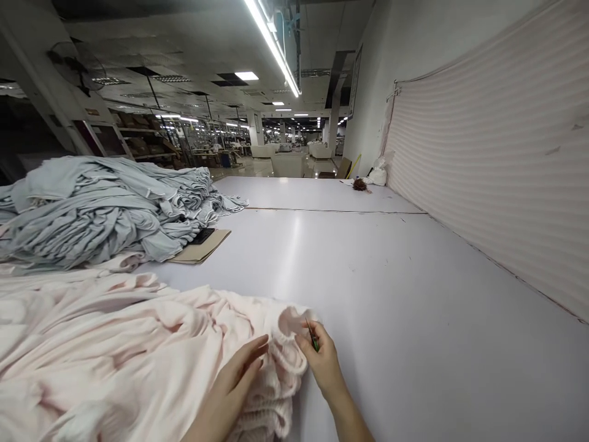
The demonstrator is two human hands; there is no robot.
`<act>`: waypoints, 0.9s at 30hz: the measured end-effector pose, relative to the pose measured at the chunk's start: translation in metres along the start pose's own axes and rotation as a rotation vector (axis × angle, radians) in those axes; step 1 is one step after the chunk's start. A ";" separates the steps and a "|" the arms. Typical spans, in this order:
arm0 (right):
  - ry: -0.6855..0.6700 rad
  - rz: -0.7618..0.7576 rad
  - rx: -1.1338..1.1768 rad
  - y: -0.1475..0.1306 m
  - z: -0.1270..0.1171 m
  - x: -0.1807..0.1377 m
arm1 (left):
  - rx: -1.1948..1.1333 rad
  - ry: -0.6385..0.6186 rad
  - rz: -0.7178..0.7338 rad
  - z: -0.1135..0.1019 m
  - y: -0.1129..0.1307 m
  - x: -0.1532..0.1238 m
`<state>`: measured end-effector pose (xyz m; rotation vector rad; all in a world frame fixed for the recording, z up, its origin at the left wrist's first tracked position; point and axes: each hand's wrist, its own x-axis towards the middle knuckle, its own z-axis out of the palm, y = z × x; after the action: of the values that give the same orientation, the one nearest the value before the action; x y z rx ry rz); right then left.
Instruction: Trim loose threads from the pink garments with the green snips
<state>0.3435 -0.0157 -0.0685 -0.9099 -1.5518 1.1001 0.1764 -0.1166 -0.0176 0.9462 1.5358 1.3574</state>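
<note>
A heap of pale pink garments [151, 344] spreads across the near left, with gathered, elastic-looking edges stacked at its right end. My left hand [234, 377] is over that stack with thumb and fingers apart and nothing between them. At the stack's far corner, my right hand [322, 356] is closed around small thread snips [313, 339], green-handled with dark pointed blades directed away from me. Beside its fingertips, one pink edge [291, 320] stands up in a curl. Whether the fingers also pinch this cloth is hard to see.
Grey-blue garments [101, 209] are piled at the left, beside brown cardboard [202, 248] with a dark flat item on it. The white table [391, 288] extends forward to a dark reddish tangle [359, 184] and a white bag [378, 172]. Striped sheeting [497, 147] covers the right wall.
</note>
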 end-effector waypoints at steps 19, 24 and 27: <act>-0.155 -0.004 -0.060 -0.009 0.009 -0.029 | 0.994 0.272 0.538 -0.049 -0.052 -0.022; -0.305 0.035 -0.007 -0.010 0.031 -0.032 | 0.996 0.194 0.603 -0.047 -0.060 -0.028; -0.293 0.088 0.001 -0.013 0.031 -0.035 | 1.090 0.162 0.565 -0.035 -0.044 -0.025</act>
<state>0.3207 -0.0589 -0.0700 -0.8509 -1.7600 1.3442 0.1525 -0.1574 -0.0567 2.0855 2.2842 0.8706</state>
